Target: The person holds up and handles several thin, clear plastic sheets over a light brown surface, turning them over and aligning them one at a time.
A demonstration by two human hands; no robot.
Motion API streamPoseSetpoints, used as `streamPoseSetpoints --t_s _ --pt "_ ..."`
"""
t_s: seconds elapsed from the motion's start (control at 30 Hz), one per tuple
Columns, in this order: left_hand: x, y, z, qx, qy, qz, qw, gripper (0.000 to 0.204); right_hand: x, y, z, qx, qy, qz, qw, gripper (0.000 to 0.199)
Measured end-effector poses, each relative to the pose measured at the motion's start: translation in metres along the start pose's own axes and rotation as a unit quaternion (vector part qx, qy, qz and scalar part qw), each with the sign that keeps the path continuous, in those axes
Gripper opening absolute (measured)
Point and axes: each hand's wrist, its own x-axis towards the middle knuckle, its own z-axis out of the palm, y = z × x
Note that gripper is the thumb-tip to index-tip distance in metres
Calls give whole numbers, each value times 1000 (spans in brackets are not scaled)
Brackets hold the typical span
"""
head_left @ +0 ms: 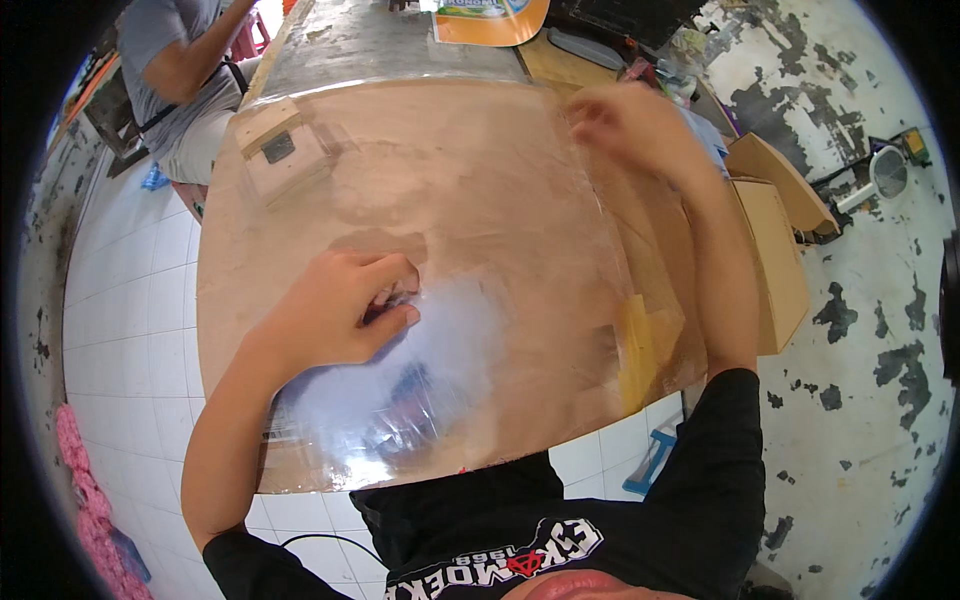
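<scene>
head view: a clear plastic sheet (480, 220) lies spread over a brown cardboard panel (225, 290) on the table in front of you. it covers almost the whole panel, glare and wrinkles strongest near your chest.

your left hand (340, 310) sits on the sheet near its lower middle, fingers curled in, fingertips (400, 290) pinching something small and dark against the plastic. can't tell what it is.

your right hand (625, 125) is up at the sheet's far right corner, blurred. fingers look bent onto the sheet edge, but can't tell whether it's really gripping or just touching.

under the sheet, far left, a small cardboard box (280, 150) with a dark square window on top. near the right edge, a yellow strip (635, 350) shows through the plastic.

off the table to your right, open cardboard cartons (775, 250) stacked just beside the edge. farther out on the patchy floor, a small white fan (885, 170).

far left, another person in a grey shirt (165, 45) sits at the table, well apart from your hands. orange-edged printed packaging (490, 20) lies at the far end.
</scene>
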Motion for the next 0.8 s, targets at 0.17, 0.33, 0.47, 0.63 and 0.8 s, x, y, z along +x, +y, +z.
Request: streamPoseSetpoints --t_s 0.17,0.33,0.47,0.63,0.8 --pt "4 -1 4 -14 -5 23 1000 19 5 129 -50 -105 -63 157 980 54" --pt "-2 -5 -2 -10 -3 27 1000 19 6 140 -29 -126 -148 214 957 61" --pt "-2 3 -6 4 -9 -7 1000 18 -2 133 -12 -128 -74 205 968 45" --pt "-1 2 -4 1 -8 7 1000 18 -14 150 -25 -26 -36 206 978 27" --pt "-4 -2 -3 0 -10 6 1000 20 -23 155 -17 71 20 243 967 24"
